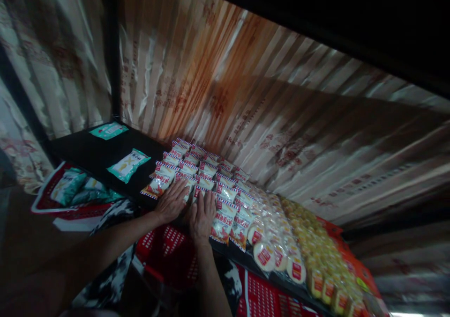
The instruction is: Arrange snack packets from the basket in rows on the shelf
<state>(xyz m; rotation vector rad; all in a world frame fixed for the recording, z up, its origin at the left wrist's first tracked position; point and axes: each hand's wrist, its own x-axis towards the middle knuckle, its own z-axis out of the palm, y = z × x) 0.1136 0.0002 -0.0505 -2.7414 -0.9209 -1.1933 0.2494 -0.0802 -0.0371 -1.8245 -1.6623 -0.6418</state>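
The left hand (172, 202) and right hand (202, 216), fingers extended, touch the six-o'clock side of pillow-shaped white-and-red plastic packets (223, 221) on a flat black shelf (84, 146); these seem light, crushable, best pinched by striped seams (227, 202).

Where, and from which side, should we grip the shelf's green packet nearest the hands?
Probably pinch the green packet by its near end, coming from the front of the black shelf: it lies flat, that end faces frontward, and the curtain stands behind.
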